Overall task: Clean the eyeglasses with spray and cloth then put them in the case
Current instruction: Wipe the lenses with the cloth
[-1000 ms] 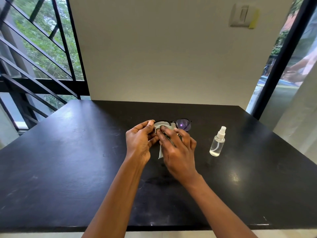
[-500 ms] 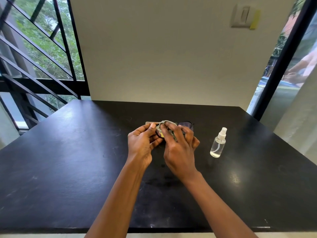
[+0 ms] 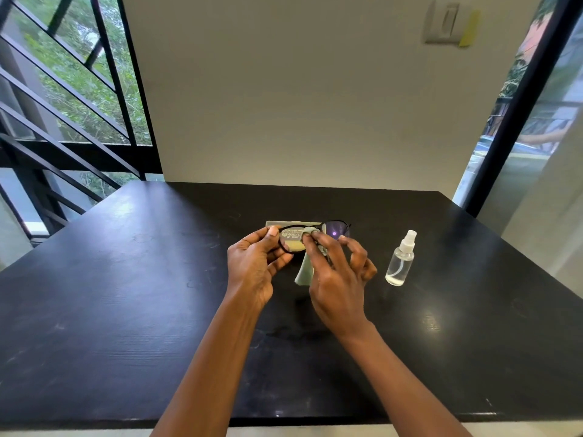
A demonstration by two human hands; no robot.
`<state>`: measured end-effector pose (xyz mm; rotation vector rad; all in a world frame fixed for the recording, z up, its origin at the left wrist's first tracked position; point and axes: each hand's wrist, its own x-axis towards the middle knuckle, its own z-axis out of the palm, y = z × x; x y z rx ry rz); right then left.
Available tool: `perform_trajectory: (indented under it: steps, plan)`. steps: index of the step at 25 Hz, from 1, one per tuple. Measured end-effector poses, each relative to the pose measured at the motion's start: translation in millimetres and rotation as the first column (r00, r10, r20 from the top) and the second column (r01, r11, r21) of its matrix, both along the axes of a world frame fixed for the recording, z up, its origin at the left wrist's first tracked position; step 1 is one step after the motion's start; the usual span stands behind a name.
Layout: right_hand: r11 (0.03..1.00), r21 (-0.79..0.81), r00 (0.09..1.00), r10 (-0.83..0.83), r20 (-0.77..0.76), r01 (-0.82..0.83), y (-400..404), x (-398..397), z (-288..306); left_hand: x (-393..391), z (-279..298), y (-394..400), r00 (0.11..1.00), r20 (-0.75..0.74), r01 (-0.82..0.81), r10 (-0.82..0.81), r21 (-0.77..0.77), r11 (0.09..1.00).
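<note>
eyeglasses (image 3: 315,236) with a thin dark frame are held up just above the black surface (image 3: 126,294), near its middle and toward the far edge. the left hand (image 3: 255,269) pinches the left rim of the frame between thumb and fingers, the thumb tip lying on the outer edge of the left lens. the right hand (image 3: 337,279) pinches a pale grey-green cleaning cloth (image 3: 304,272) against the inner side of that same lens, near the bridge; a bunched bit of cloth shows at its fingertips and the rest hangs down between the two hands toward the surface. the right hand's other fingers are curled loosely off to the side. the right lens stands clear of the hands and shows a purple glint. a pale green flat thing with print on it, perhaps the case (image 3: 293,223), lies on the surface just behind the glasses and is seen partly through the left lens; whether it touches the frame cannot be told. a small clear spray bottle (image 3: 400,261) with a white nozzle stands upright on the surface to the right of the right hand, near but apart from it, with a little liquid in its bottom.
</note>
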<state>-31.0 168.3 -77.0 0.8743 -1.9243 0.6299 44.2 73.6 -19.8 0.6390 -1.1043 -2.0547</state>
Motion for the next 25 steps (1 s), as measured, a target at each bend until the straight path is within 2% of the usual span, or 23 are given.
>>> perform_trajectory:
  steps: [5,13,17,21,25]
  plan:
    - [0.998,0.029,0.998,0.056,0.038,-0.057,-15,9,9,0,-2,3,0.999,-0.012,0.029,-0.029,-0.032,0.999]
    - [0.999,0.024,0.994,0.024,-0.102,-0.022,-4,14,-11,3,0,-2,1.0,-0.001,-0.008,0.008,-0.032,0.999]
    - [1.0,0.0,1.0,0.008,-0.02,-0.008,0,9,-4,6,1,-2,1.0,0.012,0.003,-0.002,-0.046,0.999]
    - [0.996,-0.024,0.994,0.088,0.071,-0.086,-8,7,12,7,4,1,1.0,0.007,0.01,-0.01,-0.073,0.997]
    - [0.992,0.027,0.992,0.122,-0.028,-0.122,-12,11,11,7,3,3,1.0,0.001,0.016,-0.016,-0.097,0.995]
